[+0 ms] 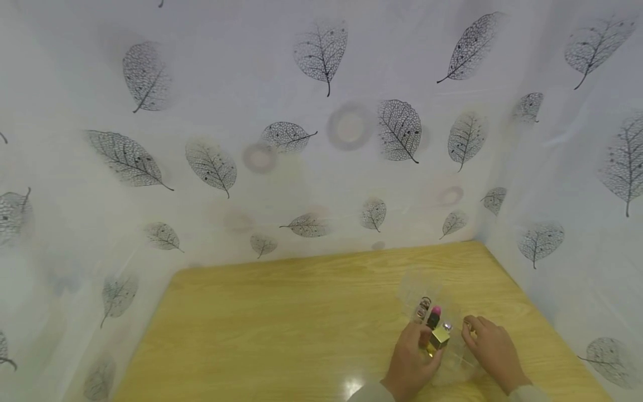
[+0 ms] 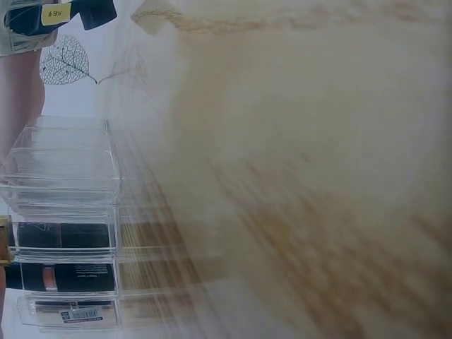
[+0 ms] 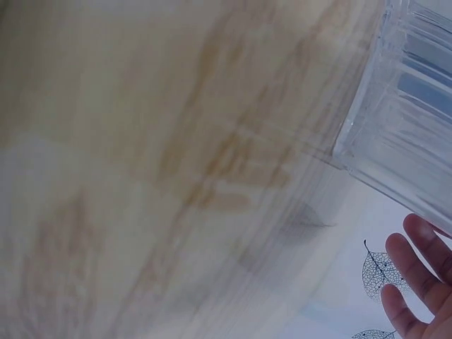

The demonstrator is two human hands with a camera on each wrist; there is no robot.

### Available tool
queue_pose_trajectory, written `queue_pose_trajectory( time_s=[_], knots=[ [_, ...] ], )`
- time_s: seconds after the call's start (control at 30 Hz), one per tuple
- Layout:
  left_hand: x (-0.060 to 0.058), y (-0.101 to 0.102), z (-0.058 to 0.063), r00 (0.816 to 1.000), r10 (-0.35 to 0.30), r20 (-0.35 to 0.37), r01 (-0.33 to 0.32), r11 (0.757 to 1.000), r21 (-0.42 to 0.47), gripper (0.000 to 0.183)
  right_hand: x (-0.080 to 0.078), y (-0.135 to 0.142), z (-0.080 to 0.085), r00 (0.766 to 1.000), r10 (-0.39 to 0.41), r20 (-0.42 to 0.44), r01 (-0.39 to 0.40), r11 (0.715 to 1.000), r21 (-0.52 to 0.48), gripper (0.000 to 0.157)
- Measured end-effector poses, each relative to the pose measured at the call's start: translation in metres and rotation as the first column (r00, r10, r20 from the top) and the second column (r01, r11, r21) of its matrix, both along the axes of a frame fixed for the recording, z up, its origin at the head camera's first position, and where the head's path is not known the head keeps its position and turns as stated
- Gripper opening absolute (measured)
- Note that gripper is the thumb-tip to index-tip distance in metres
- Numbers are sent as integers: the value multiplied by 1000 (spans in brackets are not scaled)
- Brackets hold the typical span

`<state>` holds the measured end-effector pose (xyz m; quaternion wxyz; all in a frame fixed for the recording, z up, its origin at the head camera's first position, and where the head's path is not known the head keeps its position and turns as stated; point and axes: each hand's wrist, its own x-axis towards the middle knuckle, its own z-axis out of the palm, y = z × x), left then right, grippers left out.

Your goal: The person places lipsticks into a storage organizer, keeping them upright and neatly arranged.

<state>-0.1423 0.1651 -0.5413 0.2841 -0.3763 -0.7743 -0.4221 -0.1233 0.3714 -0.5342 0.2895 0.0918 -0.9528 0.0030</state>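
A clear plastic organizer (image 1: 414, 285) with several compartments stands on the table at the right, holding upright cosmetics. My left hand (image 1: 409, 357) pinches a gold square-topped lipstick (image 1: 440, 337) between thumb and fingers, at the organizer's near side. Just beyond stands a black lipstick with a pink tip (image 1: 435, 316), beside a tube with a round patterned top (image 1: 423, 307). A small shiny purple top (image 1: 447, 326) shows to the right. Dark tubes (image 2: 78, 277) stand inside the clear walls. My right hand (image 1: 494, 349) holds the organizer's right edge, thumb and index fingertip together, other fingers spread.
The wooden table (image 1: 281, 318) stretches left and back from the organizer. White sheeting (image 1: 311, 184) printed with leaves rises behind the table and along both sides. A barcode label (image 2: 81, 314) shows on an item at the organizer's end.
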Motion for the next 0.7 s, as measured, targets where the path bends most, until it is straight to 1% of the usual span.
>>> queue_pose_trajectory(
  time_s=[0.03, 0.13, 0.27, 0.43, 0.57, 0.6, 0.67, 0.7],
  knots=[
    [0, 0, 0, 1000, 4, 3, -4, 1000, -1, 43, 0, 0, 0, 1000, -3, 3, 3, 1000, -1, 15],
    [1, 0, 0, 999, -4, 50, 4, 1000, 1, 42, 0, 0, 0, 1000, -1, 8, 1, 1000, -1, 16],
    [2, 0, -2, 992, -35, 118, 34, 999, 15, 40, -1, 0, 1, 1000, 6, 1, -6, 1000, -8, 16],
    [-1, -1, -4, 992, -43, 115, 41, 999, 24, 41, -4, 0, 1, 999, -25, 35, 28, 997, -78, 12],
    [-2, -1, -7, 997, -24, 69, 23, 1000, 16, 43, -4, -1, 1, 997, -49, 67, 56, 992, -109, 10],
    [-2, -1, -7, 997, -22, 68, 21, 1000, 22, 43, -4, -1, 1, 996, -51, 69, 58, 992, -113, 9],
    [-1, -1, -7, 997, 3, 71, -5, 1000, 30, 45, -3, -1, 1, 996, -52, 69, 60, 992, -113, 10],
    [-1, -1, -7, 995, 10, 96, -15, 999, 47, 45, -2, -2, 1, 996, -53, 68, 60, 992, -114, 10]
  ],
)
